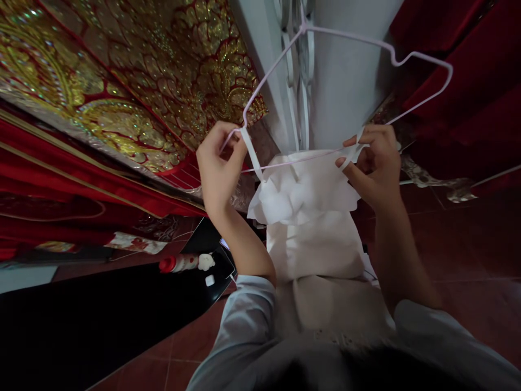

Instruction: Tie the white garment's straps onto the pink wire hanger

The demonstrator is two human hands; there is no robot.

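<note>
A thin pale pink clothes hanger (303,27) is up in front of me, its lower bar running across above a white cloth piece with straps (313,244). My left hand (222,168) is closed around the hanger's left corner. There a white strap (251,151) passes over the hanger and runs down to the cloth. My right hand (378,168) pinches another white strap (355,152) between thumb and fingers, close to the right part of the lower bar. Wrinkled and layered, the cloth hangs down toward my body. Its exact kind cannot be made out.
Red garments with gold sequins (163,70) hang at the left, and dark red fabric (468,92) at the right. White metal scrollwork (301,108) stands behind the hanger. On a black tabletop (101,320) are a red-capped bottle (179,264) and a small white case (209,281).
</note>
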